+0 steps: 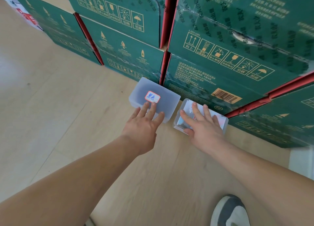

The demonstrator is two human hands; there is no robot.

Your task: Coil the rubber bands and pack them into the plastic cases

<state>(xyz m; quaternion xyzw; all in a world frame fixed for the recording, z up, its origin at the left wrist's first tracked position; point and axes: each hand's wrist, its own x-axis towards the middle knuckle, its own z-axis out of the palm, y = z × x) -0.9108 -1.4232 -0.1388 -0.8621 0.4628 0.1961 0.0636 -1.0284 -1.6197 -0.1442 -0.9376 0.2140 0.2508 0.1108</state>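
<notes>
Both plastic cases sit on the wood floor (68, 117), pushed up against the base of a stack of green cartons (220, 60). Left case (167, 100): frosted, dark inside, with a red-bordered label (152, 96) hand-written in blue on top. Right case (186, 102): just beside it with a narrow gap between the two, clearer plastic, and through it we see printed paper (187, 109), white with some red. Left hand (144, 125) lies flat on the near end of the left case, fingers straight and slightly fanned, two fingertips just short of the label; it grips nothing. Right hand (202, 125) lies flat on top of the right case, fingers straight and spread wide, thumb down at the case's near left corner; no grip here either, and we can't tell whether it rests or presses. Rubber bands: we can't make any out. The left case's frosted wall only shows a dark mass, and the right hand covers most of the other case. Both forearms are bare and reach in from the bottom of the view. A grey-and-white shoe (229, 212) is on the floor at bottom right, well apart from the cases. The cartons carry gold handling symbols and a barcode (224, 94). A red-and-white package (22, 13) sits at the far left end of the row, blurred.
</notes>
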